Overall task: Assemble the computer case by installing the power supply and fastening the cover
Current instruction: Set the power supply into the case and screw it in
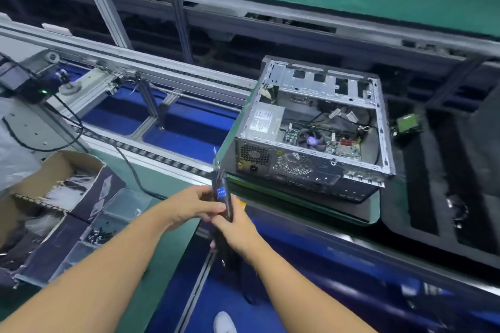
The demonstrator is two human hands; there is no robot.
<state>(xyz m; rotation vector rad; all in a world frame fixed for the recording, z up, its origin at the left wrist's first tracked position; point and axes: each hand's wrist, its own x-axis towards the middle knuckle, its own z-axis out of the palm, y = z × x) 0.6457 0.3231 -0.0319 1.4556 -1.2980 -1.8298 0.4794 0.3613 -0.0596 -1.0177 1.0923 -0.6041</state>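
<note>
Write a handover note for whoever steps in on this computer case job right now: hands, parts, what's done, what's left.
Left hand: holds the electric screwdriver near its blue label.
Right hand: grips the same tool lower down; the bit points up, short of the case.
Computer case: lies open side up, ahead and to the right of the hands.
Power supply: seated in the case's near left corner.
Screws: in the clear tray on the left.
Done: power supply is in place; whether it is screwed down cannot be told.
Left: drive its screws if needed, then fit and fasten the cover, which I cannot make out.
</note>
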